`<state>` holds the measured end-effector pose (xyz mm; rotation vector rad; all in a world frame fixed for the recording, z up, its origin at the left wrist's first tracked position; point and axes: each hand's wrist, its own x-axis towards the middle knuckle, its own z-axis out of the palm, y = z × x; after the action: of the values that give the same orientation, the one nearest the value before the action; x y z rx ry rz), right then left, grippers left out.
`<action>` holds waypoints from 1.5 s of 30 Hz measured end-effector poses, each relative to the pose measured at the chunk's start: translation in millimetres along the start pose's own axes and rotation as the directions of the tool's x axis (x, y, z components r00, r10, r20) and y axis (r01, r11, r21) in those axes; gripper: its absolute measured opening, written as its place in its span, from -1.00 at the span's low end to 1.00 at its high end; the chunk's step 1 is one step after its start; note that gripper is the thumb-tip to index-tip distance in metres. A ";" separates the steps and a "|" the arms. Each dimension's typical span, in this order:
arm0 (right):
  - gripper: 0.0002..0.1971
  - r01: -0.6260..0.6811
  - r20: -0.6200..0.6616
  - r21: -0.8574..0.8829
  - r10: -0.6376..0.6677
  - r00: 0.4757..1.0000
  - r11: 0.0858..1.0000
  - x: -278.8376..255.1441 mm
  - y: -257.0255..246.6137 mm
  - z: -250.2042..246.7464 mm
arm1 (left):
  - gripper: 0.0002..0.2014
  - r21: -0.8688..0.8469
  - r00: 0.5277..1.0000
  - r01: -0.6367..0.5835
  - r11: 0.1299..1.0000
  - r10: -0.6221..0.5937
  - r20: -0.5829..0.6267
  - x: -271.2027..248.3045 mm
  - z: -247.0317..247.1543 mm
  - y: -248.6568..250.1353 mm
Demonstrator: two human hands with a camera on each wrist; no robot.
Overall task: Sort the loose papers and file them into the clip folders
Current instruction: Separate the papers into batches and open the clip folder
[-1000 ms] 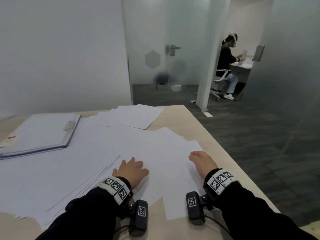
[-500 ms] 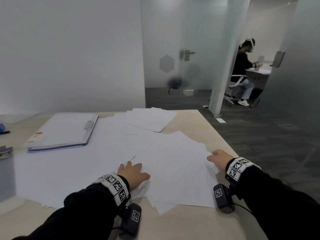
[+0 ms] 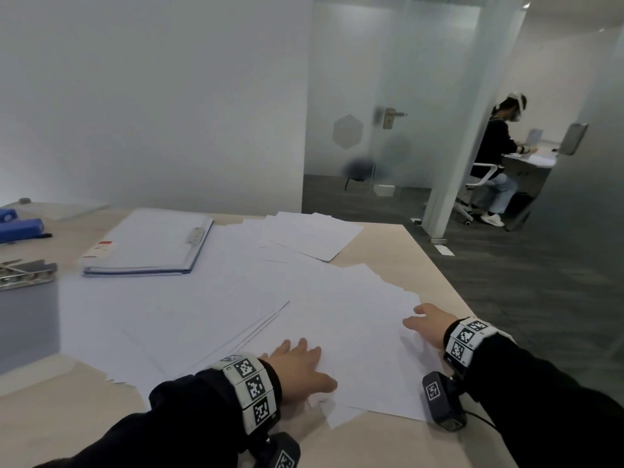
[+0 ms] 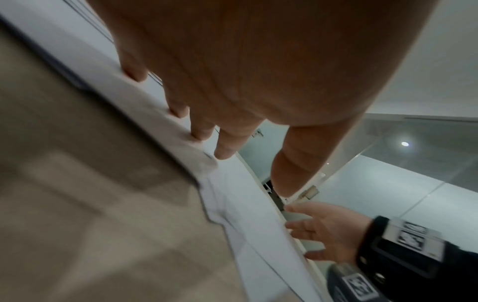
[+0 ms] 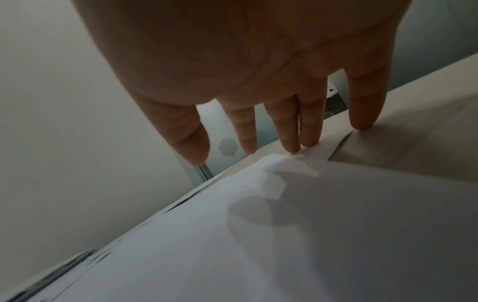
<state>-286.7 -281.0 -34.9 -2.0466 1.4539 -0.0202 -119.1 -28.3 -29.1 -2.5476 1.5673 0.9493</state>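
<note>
Setting was an office. A light wood table point(image 3: 398, 251) carried scattered white papers point(image 3: 236, 298), a closed clip folder point(image 3: 148, 244) and an open folder's metal clip point(image 3: 23, 275) at the left edge. Frosted glass partitions and a glass door with a lever handle point(image 3: 391, 114) stood behind. Floor was grey carpet point(image 3: 523, 282). Beyond the partition, a second person point(image 3: 496, 157) sat on a white swivel chair point(image 3: 479, 184) at another desk point(image 3: 530, 163).

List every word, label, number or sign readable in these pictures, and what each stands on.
None can be read.
Red-and-white label on the clip folder: too small and blurred.
Loose papers: no print shows.
Wristband markers near the left hand and right hand: coded squares, not text.
</note>
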 end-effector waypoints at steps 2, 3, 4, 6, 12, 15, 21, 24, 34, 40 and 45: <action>-0.38 0.000 -0.005 0.003 0.000 1.000 1.000 -0.8 1.9 -1.9 | -0.32 -0.006 0.999 -0.050 0.999 0.050 0.011 -9.2 -2.5 10.0; -0.38 0.001 -0.008 0.008 -0.001 1.000 1.000 -1.6 2.9 -3.1 | -0.36 -0.036 0.998 -0.064 0.997 0.064 -0.010 -10.6 -5.4 10.3; -0.38 0.001 -0.015 0.012 -0.001 1.000 1.000 -1.9 4.4 -4.6 | -0.38 -0.089 0.996 -0.072 0.993 0.068 -0.053 -10.9 -9.4 7.6; -0.38 -0.005 -0.030 0.026 0.006 1.000 1.000 -3.3 7.5 -6.7 | -0.44 -0.235 0.984 -0.075 0.969 0.033 -0.177 -7.9 -20.5 -4.9; -0.37 -0.021 -0.027 -0.009 0.020 0.999 1.000 -4.0 10.5 -0.9 | -0.09 -0.157 0.916 0.296 0.942 -0.327 -0.231 16.9 -45.7 -69.7; -0.37 -0.001 -0.018 0.000 0.001 1.000 1.000 -1.8 4.0 1.8 | -0.01 -0.063 0.921 0.359 0.931 -0.364 -0.137 21.0 -39.9 -86.4; -0.42 0.030 0.024 0.198 -0.035 0.999 0.980 3.6 -11.3 15.8 | -0.15 0.051 0.979 0.202 0.978 -0.201 -0.032 -2.5 -27.4 -69.1; -0.45 0.006 0.035 0.342 -0.020 0.999 0.940 -1.4 -15.5 21.7 | -0.46 0.060 0.992 0.127 0.990 -0.125 -0.036 -13.3 -19.3 -65.2; -0.59 -0.103 0.085 0.518 0.069 0.994 0.849 -4.9 -15.5 26.1 | -0.17 -0.050 0.902 0.394 0.918 -0.396 -0.173 -22.3 -39.5 -121.6; -0.38 0.075 -0.122 0.156 -0.056 0.991 0.985 -16.8 -38.1 26.4 | 0.06 0.074 0.941 0.328 0.942 -0.320 -0.106 -21.4 -20.5 -105.4; -0.48 0.098 -0.020 0.083 -0.096 0.995 0.992 -26.4 -57.0 31.9 | 0.09 0.100 0.974 0.221 0.970 -0.214 -0.071 -18.5 -9.9 -83.4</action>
<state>-237.4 -231.8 -24.0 -2.0509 1.3389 -0.1349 -52.5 25.4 -36.9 -2.6256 1.2772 0.7515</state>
